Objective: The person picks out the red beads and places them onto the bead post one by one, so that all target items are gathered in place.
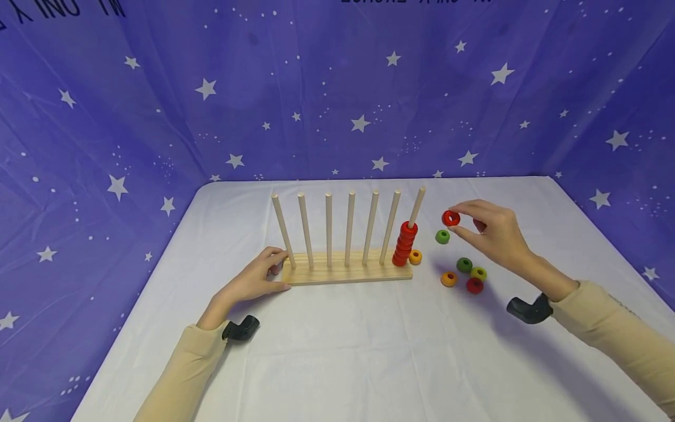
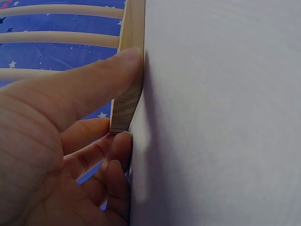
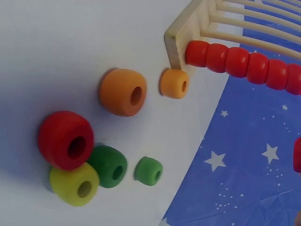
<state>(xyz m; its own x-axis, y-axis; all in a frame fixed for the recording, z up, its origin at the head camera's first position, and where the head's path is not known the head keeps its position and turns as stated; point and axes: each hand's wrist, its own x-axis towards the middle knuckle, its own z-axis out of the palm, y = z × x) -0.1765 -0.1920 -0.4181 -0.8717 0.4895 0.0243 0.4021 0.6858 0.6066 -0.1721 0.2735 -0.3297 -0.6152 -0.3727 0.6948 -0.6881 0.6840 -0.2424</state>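
A wooden peg rack with a flat base [image 1: 337,275] and several upright pegs stands on the white-covered table. My left hand [image 1: 255,278] grips the base's left end, thumb [image 2: 101,84] along the front edge and fingers around the end. On the rightmost peg [image 1: 418,205] sits a stack of red beads [image 1: 405,245], its upper part bare. Right of that peg, my right hand [image 1: 498,231] pinches a red bead [image 1: 445,222] between thumb and fingers, raised off the table with its hole showing. Only an edge of this held bead [image 3: 297,155] shows in the right wrist view.
Loose beads lie right of the rack: an orange one [image 1: 415,257] by the base, another orange [image 3: 121,94], a light green [image 3: 148,171], a dark green [image 3: 106,165], a yellow [image 3: 70,184] and a red [image 3: 61,136]. A purple starry cloth [image 1: 327,88] hangs behind the table.
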